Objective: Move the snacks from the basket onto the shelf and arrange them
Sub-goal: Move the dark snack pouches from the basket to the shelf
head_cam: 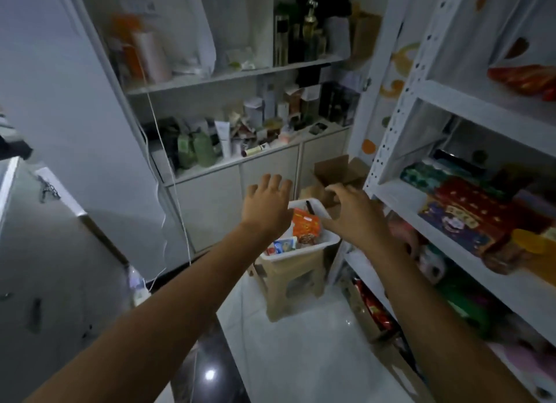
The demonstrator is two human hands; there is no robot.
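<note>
A white basket (pixel 326 242) stands on a beige plastic stool (pixel 290 282) on the floor. An orange snack packet (pixel 305 226) and small blue-and-white packets (pixel 285 246) lie inside it. My left hand (pixel 266 205) hovers above the basket's left side, fingers spread, holding nothing. Above the basket's right rim, my right hand (pixel 355 214) is empty with its fingers loosely bent. The white metal shelf (pixel 400 192) stands at the right; red, green and blue snack boxes (pixel 463 216) sit on its middle board.
A white cabinet (pixel 255 168) with bottles and boxes fills the back wall. An open cardboard box (pixel 337 171) sits behind the basket. Red packets (pixel 376 309) lie on the shelf's low board. A white cable (pixel 164 192) hangs at the left. The floor is glossy tile.
</note>
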